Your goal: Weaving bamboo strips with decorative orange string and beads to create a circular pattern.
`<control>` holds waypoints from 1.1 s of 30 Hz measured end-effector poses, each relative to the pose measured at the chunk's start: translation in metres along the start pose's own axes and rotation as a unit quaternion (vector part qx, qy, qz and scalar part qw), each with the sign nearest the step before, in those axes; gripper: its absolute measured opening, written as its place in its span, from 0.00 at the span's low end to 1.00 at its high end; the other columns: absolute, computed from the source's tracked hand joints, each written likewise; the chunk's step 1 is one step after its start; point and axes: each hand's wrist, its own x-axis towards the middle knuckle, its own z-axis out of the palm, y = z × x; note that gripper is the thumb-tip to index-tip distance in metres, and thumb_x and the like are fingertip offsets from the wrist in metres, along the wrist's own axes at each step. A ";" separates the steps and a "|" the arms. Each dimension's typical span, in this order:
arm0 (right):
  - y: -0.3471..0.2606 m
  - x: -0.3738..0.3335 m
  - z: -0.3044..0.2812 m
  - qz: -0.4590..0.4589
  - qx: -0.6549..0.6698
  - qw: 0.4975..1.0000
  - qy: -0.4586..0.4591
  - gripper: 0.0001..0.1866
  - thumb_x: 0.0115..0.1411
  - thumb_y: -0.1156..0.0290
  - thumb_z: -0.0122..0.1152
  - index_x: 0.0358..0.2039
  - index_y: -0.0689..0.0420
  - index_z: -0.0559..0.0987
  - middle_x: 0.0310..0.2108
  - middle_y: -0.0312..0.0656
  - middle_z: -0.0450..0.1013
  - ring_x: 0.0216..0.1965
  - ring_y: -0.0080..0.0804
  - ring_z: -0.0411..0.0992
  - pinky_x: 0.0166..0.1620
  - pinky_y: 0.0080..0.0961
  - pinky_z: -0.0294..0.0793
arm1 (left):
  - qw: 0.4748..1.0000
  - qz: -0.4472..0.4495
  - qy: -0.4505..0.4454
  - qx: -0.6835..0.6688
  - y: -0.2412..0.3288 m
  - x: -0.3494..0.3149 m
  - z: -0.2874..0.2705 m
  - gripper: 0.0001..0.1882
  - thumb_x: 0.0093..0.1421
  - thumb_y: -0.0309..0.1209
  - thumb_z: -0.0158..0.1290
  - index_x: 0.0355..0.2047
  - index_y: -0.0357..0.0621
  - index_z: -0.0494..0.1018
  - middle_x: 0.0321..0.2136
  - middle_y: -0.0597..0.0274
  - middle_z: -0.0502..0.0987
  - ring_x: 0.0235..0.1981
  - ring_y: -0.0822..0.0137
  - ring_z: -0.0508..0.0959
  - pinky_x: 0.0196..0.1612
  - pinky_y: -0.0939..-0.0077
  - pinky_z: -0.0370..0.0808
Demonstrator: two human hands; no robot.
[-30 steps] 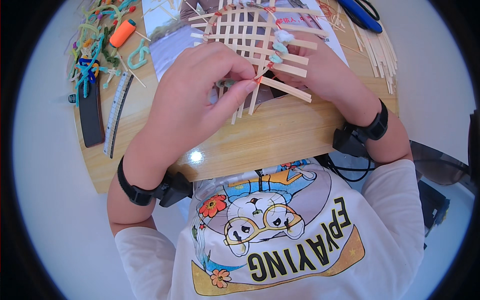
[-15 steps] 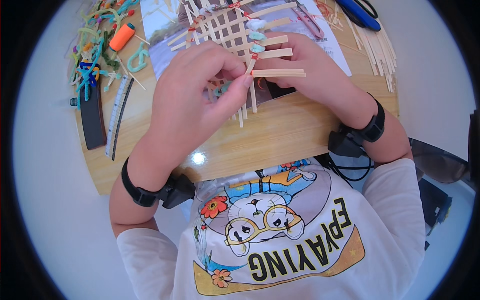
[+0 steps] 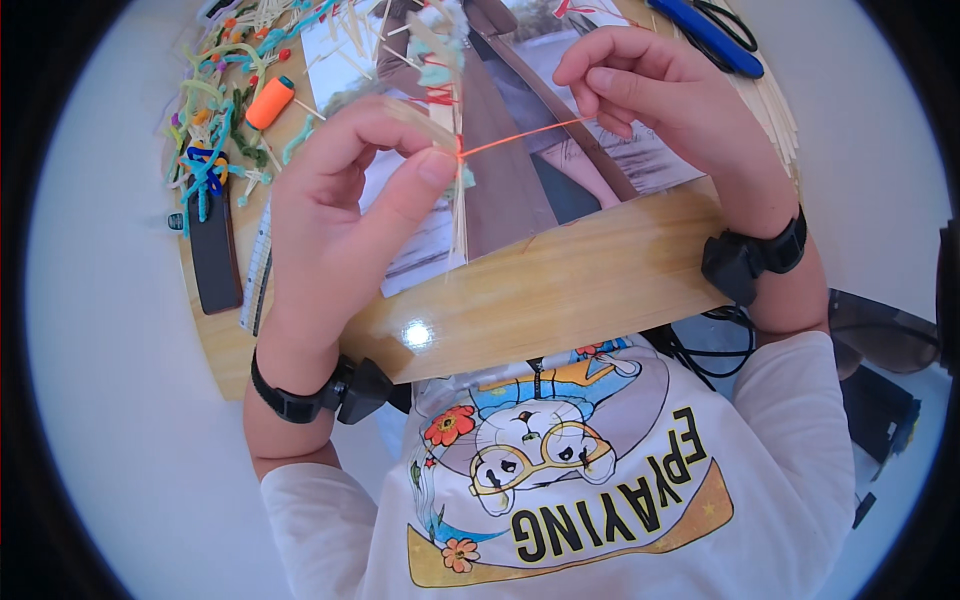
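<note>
A woven lattice of pale flat bamboo strips [image 3: 459, 215] stands nearly edge-on, pinched at its near corner between the thumb and fingers of my left hand [image 3: 335, 195]. Tufts of white and mint pipe cleaner [image 3: 436, 72] and red thread wraps line its edge. From the pinched corner an orange thread [image 3: 525, 133] stretches taut, slightly upward to the right. Its far end reaches the curled fingers of my right hand [image 3: 655, 95], which grip it. Under both hands lies a large printed picture [image 3: 510, 190], partly hidden by the lattice.
Coloured pipe cleaners [image 3: 215, 95] heap at the far left, with an orange thread spool [image 3: 269, 103] beside them. Closer in are a dark flat case [image 3: 214, 255] and a clear ruler [image 3: 257, 265]. A blue-handled tool [image 3: 710, 38] and loose strips [image 3: 782, 125] lie at the far right.
My right hand has left the lattice and moved right and up, drawing the orange thread taut. The lattice has turned from face-on to nearly edge-on in my left hand.
</note>
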 end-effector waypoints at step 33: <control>-0.026 -0.022 0.004 -0.087 -0.022 0.996 0.029 0.10 0.63 0.71 0.56 0.44 0.60 0.75 0.31 0.38 0.74 0.27 0.20 0.71 0.34 0.17 0.71 | 0.994 -0.036 0.037 -0.101 0.002 -0.004 -0.004 0.08 0.60 0.23 0.56 0.40 0.36 0.73 0.37 0.62 0.78 0.39 0.74 0.76 0.45 0.79 0.72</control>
